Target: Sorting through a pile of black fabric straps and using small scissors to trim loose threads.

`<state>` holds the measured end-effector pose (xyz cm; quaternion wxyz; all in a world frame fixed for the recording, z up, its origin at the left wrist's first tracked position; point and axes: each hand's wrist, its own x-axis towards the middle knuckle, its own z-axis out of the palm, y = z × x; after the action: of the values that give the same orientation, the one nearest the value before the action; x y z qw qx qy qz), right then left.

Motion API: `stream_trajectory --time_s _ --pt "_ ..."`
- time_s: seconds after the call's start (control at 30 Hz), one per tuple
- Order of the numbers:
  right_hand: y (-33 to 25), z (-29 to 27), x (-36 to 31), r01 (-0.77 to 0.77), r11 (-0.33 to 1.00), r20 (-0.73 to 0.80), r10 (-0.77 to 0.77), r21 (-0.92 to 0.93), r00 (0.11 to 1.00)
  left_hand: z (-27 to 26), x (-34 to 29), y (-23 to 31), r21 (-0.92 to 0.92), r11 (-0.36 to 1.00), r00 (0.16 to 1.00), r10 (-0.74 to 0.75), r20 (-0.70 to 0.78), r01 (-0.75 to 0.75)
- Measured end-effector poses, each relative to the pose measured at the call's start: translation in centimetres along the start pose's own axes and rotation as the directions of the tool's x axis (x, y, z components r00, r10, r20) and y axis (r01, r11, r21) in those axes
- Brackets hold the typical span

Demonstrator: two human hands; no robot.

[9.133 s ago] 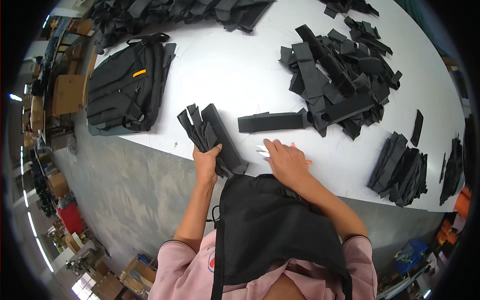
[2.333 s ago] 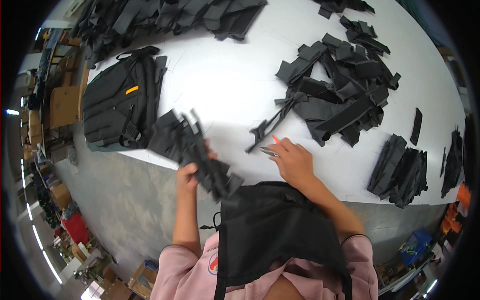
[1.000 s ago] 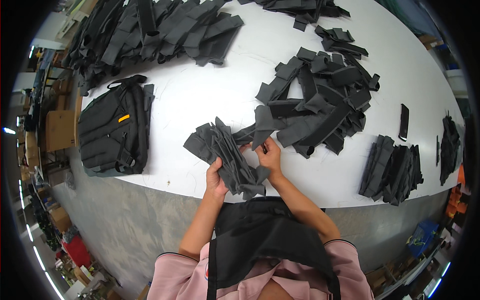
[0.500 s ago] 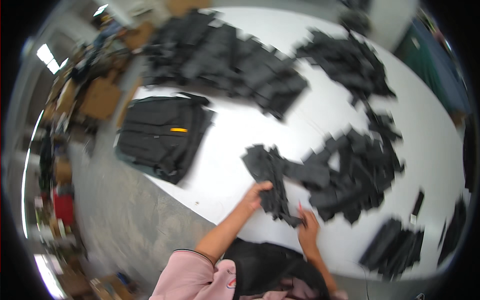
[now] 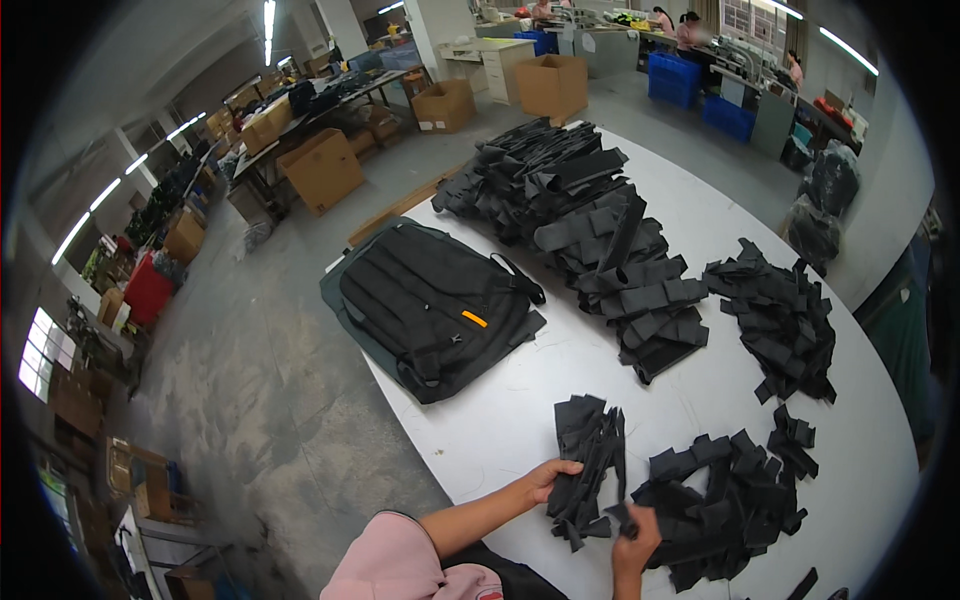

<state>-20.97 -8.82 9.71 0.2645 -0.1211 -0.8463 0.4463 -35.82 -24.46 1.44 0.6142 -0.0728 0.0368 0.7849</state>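
A cardboard box [image 5: 322, 172] stands at left, behind a black backpack [image 5: 430, 305] with an orange tag [image 5: 474, 319] lying at the edge of a white table [image 5: 480, 435]. At center, a person's left hand [image 5: 546, 482] pinches a bundle of dark strips [image 5: 583, 465] in its grip, over the table. A long heap [image 5: 600, 240] of strips lies beyond. Just right of the bundle, the right hand [image 5: 637, 542] curls at a dark strip end [image 5: 624, 518]; whether its grip pinches it cannot be told. A loose pile [image 5: 735, 505] lies beside it, another pile [image 5: 785, 320] farther right.
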Motion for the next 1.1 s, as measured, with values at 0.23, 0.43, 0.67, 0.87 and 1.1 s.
stream_trajectory --time_s 0.23,0.43,0.67,0.87,1.1 --pt "-2.0 -0.4 -7.7 0.018 1.000 0.236 -0.021 0.015 0.971 3.5 -5.8 -5.5 -0.201 0.980 0.993 0.007 0.115 0.016" --pt "-2.8 3.2 -6.1 0.139 0.989 0.236 -0.122 -0.056 0.964 3.9 -7.6 -3.9 0.227 0.964 0.982 0.167 -0.094 -0.142" --pt "-3.3 2.5 -6.6 0.001 0.994 0.342 0.035 -0.107 0.939 -0.5 -8.1 -0.9 0.159 0.964 0.973 0.223 -0.059 -0.211" --pt "-4.4 1.8 -5.7 -0.047 0.951 0.238 0.124 -0.306 0.963 -1.0 -9.1 -1.3 0.141 0.980 0.986 0.149 -0.081 -0.136" --pt "-3.3 3.8 -3.7 0.297 0.845 0.390 -0.115 -0.445 0.913 -0.2 -9.8 -1.5 0.206 0.966 0.971 0.190 -0.143 -0.159"
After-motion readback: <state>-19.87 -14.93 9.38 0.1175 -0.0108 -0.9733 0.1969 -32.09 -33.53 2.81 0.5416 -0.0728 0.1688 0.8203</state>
